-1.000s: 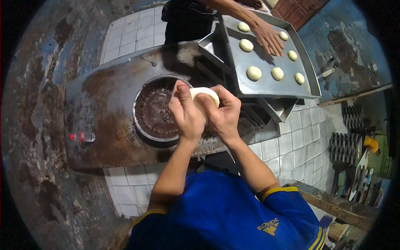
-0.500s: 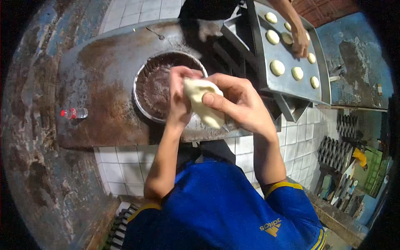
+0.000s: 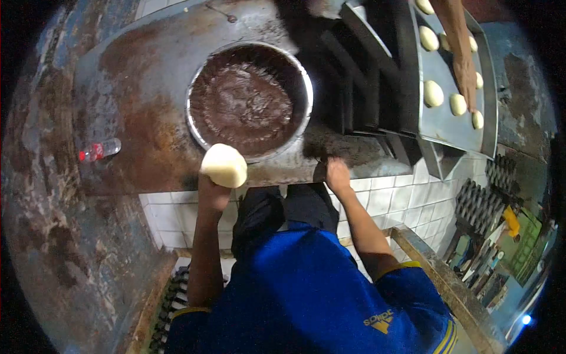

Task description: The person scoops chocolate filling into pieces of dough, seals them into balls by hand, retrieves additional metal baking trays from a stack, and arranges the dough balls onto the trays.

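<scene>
My left hand (image 3: 213,193) is closed beneath a pale, rounded piece of dough (image 3: 224,166), holding it at the near rim of a round metal bowl (image 3: 309,97). Dark brown paste (image 3: 244,97) lines the bowl, with its middle hollowed. To the right of the bowl, my right hand (image 3: 338,176) is low at the table's front edge, fingers curled in. A dark patch lies beside those fingers; whether it is a held thing or a shadow I cannot make out.
A co-worker's hand (image 3: 469,97) reaches over a metal tray (image 3: 442,127) bearing several dough balls (image 3: 433,93). More trays are stacked beneath it. A plastic bottle (image 3: 103,150) lies on the metal table (image 3: 138,130) at left, and a spoon (image 3: 224,15) lies at the back.
My hands have parted: the left carried the dough left and the right let go, moving down to the table edge. The dough looks rounder. The view has shifted, and the co-worker's hand moved nearer the tray's front.
</scene>
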`<state>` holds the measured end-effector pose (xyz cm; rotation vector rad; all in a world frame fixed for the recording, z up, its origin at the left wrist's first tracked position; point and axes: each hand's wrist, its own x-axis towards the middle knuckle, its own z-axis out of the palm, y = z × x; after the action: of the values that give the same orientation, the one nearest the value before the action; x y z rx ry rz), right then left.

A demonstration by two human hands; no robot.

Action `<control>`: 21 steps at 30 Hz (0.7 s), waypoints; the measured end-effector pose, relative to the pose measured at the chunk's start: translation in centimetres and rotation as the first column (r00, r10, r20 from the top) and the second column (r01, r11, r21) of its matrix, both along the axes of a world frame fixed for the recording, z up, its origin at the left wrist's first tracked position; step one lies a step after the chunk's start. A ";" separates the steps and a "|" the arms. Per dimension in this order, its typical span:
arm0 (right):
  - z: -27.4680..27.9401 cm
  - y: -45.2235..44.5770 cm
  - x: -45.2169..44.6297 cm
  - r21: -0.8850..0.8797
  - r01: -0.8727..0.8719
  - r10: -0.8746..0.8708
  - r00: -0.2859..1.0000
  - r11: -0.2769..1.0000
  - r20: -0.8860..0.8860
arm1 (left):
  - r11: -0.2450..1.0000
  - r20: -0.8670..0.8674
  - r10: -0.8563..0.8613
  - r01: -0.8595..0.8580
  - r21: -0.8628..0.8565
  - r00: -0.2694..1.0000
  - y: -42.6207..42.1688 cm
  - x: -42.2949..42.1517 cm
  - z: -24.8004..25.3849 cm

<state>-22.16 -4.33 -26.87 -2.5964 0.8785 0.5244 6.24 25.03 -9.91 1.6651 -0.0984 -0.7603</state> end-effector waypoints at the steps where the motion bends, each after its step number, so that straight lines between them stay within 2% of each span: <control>1: 1.6 1.2 0.6 0.021 -0.005 0.005 1.000 1.000 0.002 | 0.993 -0.025 0.118 -0.118 0.009 0.993 2.1 0.1 -0.9; 2: 5.0 1.9 1.9 0.187 -0.048 0.043 0.999 0.981 0.029 | 0.972 -0.044 0.236 -0.235 0.015 0.971 4.2 0.2 -1.9; 3: 8.3 2.1 4.0 0.340 -0.098 0.080 0.995 0.935 0.066 | 0.973 0.001 0.181 -0.179 0.145 0.984 4.5 1.2 0.3; 4: 10.4 2.5 6.1 0.351 -0.108 0.087 0.993 0.930 0.073 | 0.967 0.074 0.170 -0.181 0.181 0.983 4.8 1.5 1.4; 5: 12.1 3.3 8.3 0.406 -0.155 0.076 0.976 0.901 0.204 | 0.957 0.146 0.158 -0.188 0.220 0.977 5.0 1.8 2.4; 6: 13.5 4.2 10.5 0.453 -0.205 0.052 0.943 0.868 0.328 | 0.953 0.148 0.162 -0.194 0.232 0.976 6.3 2.0 2.3; 8: 15.5 4.6 15.9 0.462 -0.233 0.064 0.934 0.856 0.353 | 0.955 -0.115 0.268 -0.247 0.166 0.957 8.4 2.5 1.4; 9: 15.5 4.8 18.3 0.461 -0.256 0.075 0.924 0.850 0.375 | 0.953 -0.115 0.271 -0.250 0.169 0.956 8.5 2.3 1.5; 10: 13.6 5.5 19.4 0.463 -0.257 0.077 0.925 0.848 0.373 | 0.934 -0.140 0.358 -0.355 0.050 0.923 8.0 1.9 1.7; 11: 10.7 6.3 20.1 0.345 -0.325 0.128 0.864 0.881 0.486 | 0.888 -0.175 0.438 -0.454 -0.069 0.882 7.8 1.6 1.8; 12: 9.0 7.0 21.1 0.215 -0.377 0.189 0.787 0.901 0.587 | 0.887 -0.176 0.440 -0.457 -0.070 0.881 7.9 1.7 1.9; 13: 8.6 7.5 22.6 0.216 -0.380 0.192 0.787 0.900 0.586 | 0.899 -0.171 0.424 -0.437 -0.039 0.889 8.1 1.8 2.0; 15: 7.9 9.1 25.1 0.402 -0.280 0.083 0.894 0.872 0.441 | 0.908 -0.166 0.414 -0.420 -0.002 0.895 8.8 1.9 1.9; 16: 7.5 9.6 26.0 0.406 -0.282 0.086 0.895 0.869 0.437 | 0.930 -0.125 0.367 -0.367 0.029 0.922 9.3 2.0 1.7; 18: 6.8 10.6 27.1 0.522 -0.152 -0.012 0.955 0.839 0.297 | 0.947 -0.090 0.318 -0.313 0.066 0.944 9.8 2.0 1.5; 21: 5.7 12.0 27.3 0.492 -0.141 -0.013 0.955 0.859 0.295 | 0.934 -0.097 0.353 -0.344 0.098 0.931 10.0 2.0 1.7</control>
<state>5.17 7.69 -21.12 -2.1410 0.4721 0.3225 8.20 35.06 -8.22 1.6510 0.3057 -0.5898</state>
